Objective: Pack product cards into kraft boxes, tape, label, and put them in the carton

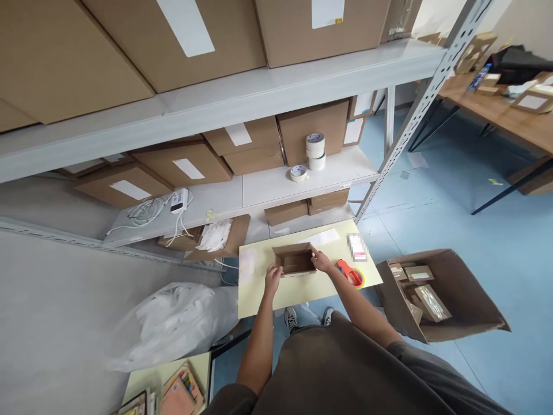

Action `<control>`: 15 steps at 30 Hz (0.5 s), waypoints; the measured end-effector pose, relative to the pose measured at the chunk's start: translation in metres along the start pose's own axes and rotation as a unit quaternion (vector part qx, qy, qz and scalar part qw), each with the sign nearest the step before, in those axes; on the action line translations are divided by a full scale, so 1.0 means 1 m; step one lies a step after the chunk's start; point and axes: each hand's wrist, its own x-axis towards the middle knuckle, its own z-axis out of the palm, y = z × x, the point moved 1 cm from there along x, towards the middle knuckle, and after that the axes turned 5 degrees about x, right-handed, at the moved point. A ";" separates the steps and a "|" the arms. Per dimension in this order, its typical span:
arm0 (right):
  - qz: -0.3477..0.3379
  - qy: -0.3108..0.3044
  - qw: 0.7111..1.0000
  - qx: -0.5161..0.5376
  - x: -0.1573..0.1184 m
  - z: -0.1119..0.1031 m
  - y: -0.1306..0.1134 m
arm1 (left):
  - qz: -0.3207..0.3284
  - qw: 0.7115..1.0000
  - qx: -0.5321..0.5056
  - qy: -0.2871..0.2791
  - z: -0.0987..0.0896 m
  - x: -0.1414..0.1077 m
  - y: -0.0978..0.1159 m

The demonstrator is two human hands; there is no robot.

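On the yellow desk (298, 291), my left grip (272, 279) and right grip (319, 260) hold opposite sides of an open cardboard box (296, 262).

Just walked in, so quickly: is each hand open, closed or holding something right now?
Left hand: holding the left side of the open cardboard box.
Right hand: holding its right side.

There are exactly two hands, one left hand (272, 280) and one right hand (320, 261), and one small open box (296, 250). The red tape dispenser (345, 268) is one, and the shoes (291, 316) are two. There is one large carton (469, 288), with at least four small packages (433, 302). White tape rolls make one stack (316, 154), plus one single roll (299, 177).
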 end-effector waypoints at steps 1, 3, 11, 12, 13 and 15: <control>-0.006 -0.010 1.000 -0.007 0.004 0.000 -0.003 | 0.005 1.000 0.003 -0.010 0.000 -0.002 -0.001; -0.015 -0.031 0.999 -0.034 0.013 -0.001 -0.010 | 0.007 0.999 0.014 -0.031 0.001 -0.008 -0.004; 0.034 -0.069 0.993 -0.084 0.032 0.012 -0.015 | -0.018 0.998 0.066 -0.004 0.020 -0.018 -0.008; 0.037 -0.068 0.993 -0.092 0.032 0.016 -0.012 | -0.015 0.997 0.076 0.000 0.022 -0.018 -0.008; 0.037 -0.063 0.992 -0.103 0.031 0.020 -0.010 | -0.012 0.996 0.086 0.001 0.025 -0.018 -0.008; 0.033 -0.045 0.989 -0.135 0.030 0.026 -0.005 | -0.009 0.994 0.106 0.001 0.029 -0.018 -0.011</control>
